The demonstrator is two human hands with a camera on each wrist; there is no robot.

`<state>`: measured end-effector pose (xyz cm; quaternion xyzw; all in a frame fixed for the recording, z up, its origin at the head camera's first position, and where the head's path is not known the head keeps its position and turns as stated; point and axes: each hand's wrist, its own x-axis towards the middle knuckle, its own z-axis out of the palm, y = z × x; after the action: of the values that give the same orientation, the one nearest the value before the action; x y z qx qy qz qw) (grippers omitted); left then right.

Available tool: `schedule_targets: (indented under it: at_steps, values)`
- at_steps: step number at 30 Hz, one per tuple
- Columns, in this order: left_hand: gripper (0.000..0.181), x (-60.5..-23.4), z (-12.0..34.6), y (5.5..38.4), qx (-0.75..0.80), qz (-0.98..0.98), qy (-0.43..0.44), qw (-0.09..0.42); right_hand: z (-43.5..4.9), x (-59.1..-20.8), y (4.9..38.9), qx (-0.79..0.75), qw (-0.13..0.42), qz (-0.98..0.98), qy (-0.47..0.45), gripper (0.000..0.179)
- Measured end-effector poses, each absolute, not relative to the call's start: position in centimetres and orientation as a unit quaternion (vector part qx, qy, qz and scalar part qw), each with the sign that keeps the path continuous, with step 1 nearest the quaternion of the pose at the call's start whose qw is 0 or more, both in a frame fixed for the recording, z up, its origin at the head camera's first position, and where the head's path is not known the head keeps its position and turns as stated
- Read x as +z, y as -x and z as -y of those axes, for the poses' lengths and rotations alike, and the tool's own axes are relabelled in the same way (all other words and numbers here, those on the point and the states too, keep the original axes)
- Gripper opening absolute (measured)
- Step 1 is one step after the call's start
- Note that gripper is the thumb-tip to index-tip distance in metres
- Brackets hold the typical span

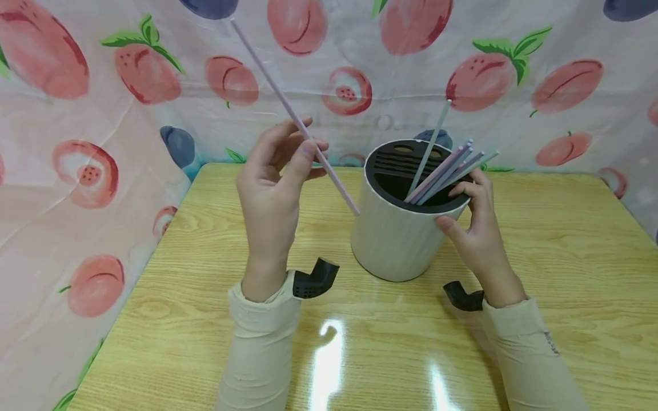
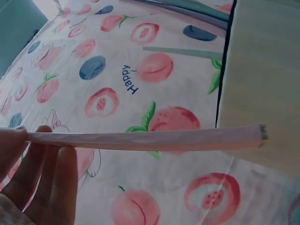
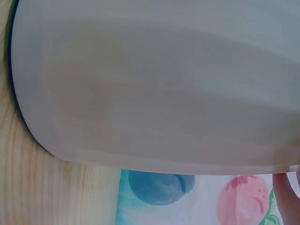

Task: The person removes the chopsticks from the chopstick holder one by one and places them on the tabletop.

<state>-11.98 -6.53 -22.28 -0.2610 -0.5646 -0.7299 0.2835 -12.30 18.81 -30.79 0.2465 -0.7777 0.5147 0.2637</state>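
Observation:
My left hand (image 1: 277, 188) is raised left of the holder and pinches a long thin pale purple stick (image 1: 272, 83) between thumb and fingers. The stick slants, its lower end close to the holder's side; in the left wrist view that stick (image 2: 154, 139) crosses in front of the holder (image 2: 262, 79). The white round holder (image 1: 396, 242) has a black slotted top and stands on the table. Several pale green, blue and purple sticks (image 1: 434, 177) lean in its larger opening. My right hand (image 1: 478, 228) grips the holder's right rim, thumb outside, fingertips over the edge.
The wood-grain table (image 1: 169, 337) carries the holder near its back edge. Behind it hangs a peach-printed cloth (image 1: 303, 63), which also covers the left side. Black curved pieces (image 1: 316, 279) sit at both wrists, by the beige sleeves (image 1: 262, 354).

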Motion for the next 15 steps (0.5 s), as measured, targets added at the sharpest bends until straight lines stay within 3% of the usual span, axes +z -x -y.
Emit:
schedule_targets:
  at_steps: [15]
  values:
    - [0.023,-24.8,6.7,14.9,-0.618,0.754,0.167,0.146,-18.9,-30.9,12.5,0.511,0.264,0.779,-0.251,0.065]
